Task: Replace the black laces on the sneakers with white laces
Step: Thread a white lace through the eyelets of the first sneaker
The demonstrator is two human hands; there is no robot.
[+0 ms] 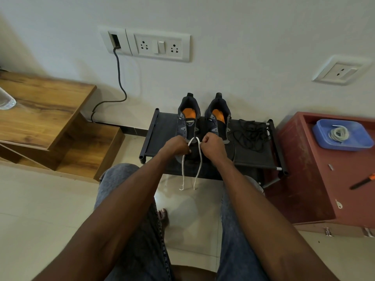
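Your left hand (176, 146) and right hand (212, 144) each had fingers curled round a strand of the white lace (199, 159) over the left sneaker (187, 120) on the black shoe rack (160, 132); both ends dangled off the front. Right sneaker (219, 118) sat just beside it. Removed black laces (251, 134) were piled on the rack's right. Spare white lace coil (338, 133) lay in the blue tray (322, 138).
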